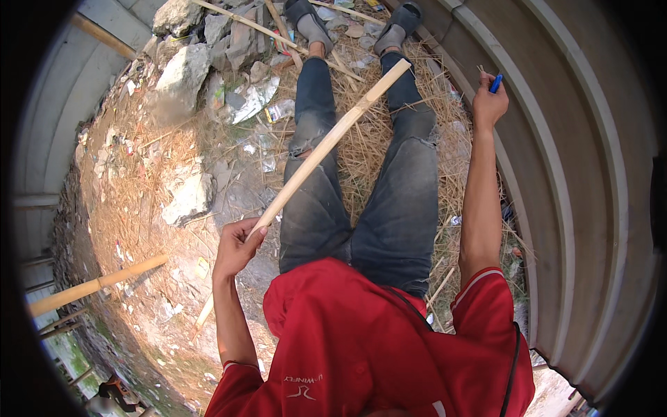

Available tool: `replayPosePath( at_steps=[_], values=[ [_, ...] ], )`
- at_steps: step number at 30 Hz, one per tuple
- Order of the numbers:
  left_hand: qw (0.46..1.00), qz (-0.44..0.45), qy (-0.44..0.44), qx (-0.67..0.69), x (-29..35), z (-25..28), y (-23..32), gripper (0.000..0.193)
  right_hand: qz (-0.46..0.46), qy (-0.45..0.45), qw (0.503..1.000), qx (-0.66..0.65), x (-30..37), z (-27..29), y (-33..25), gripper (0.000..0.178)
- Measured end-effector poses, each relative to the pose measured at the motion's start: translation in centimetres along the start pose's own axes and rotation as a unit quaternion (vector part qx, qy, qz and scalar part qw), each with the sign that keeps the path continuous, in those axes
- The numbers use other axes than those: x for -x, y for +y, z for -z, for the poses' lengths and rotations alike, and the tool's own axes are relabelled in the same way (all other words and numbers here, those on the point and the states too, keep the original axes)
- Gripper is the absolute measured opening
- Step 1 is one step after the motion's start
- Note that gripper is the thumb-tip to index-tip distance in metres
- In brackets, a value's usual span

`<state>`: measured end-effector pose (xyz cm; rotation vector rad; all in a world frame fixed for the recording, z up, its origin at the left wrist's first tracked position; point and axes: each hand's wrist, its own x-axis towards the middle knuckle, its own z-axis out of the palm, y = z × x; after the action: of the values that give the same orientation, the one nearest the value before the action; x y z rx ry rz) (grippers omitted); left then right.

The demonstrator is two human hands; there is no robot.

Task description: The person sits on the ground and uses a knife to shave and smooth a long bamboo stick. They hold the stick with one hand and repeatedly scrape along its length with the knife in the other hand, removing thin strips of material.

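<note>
left hand: my left hand (236, 247) at about 8 o'clock of the frame, fingers curled tight round the near end of the pale wooden stick (326, 142), a closed grip.
stick: long, light, squared strip; runs from my left fist up toward 1 o'clock, crossing over my left thigh, far end over my right shin near the sandals (351, 24).
right hand: my right hand (490, 104) raised at about 2 o'clock, close to the corrugated metal sheet (590, 174); fingers pinched shut on a small blue marker (495, 83), its tip sticking up out of the fist.
marker vs sheet: just beside the sheet; can't tell if it touches.
marker vs stick: well apart, the stick's far end sits at 9 o'clock of the marker hand.
me: standing, red shirt (361, 347), dark jeans (389, 201), feet at 12 o'clock on dry straw (361, 156).
ground: rubble chunks (184, 73) and litter at 10–11 o'clock, a second pale pole (97, 281) lying at 8 o'clock near the frame edge.
step in hand: looks like measuring/marking; stick held ready in one hand, pen ready in the other, not yet brought together.
next move calls for: my guess only, either the stick goes up against the sheet or the pen comes over to the stick; both need the stick held steady so a mark lands true.
risk: one-hand hold at the very end, so the far tip can wobble.
</note>
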<state>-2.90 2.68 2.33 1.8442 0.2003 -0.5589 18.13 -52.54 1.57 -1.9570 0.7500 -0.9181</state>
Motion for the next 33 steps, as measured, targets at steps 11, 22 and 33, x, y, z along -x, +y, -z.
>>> replayPosePath(
  at_steps=[11,22,33],
  values=[
    [0.594,-0.476,0.641,0.092,-1.2,9.4,14.8,0.037,0.050,-0.290,0.950,-0.102,5.7,-1.8,-2.7,0.030],
    [0.815,-0.295,0.239,0.437,-6.6,-7.2,11.6,0.060,-0.085,-0.521,0.790,-0.314,21.8,-2.0,-11.0,0.043],
    [0.884,-0.034,-0.045,0.464,-5.5,-14.6,8.3,0.049,-0.255,-0.478,0.756,-0.368,21.5,-4.4,-9.7,0.033]
  ],
)
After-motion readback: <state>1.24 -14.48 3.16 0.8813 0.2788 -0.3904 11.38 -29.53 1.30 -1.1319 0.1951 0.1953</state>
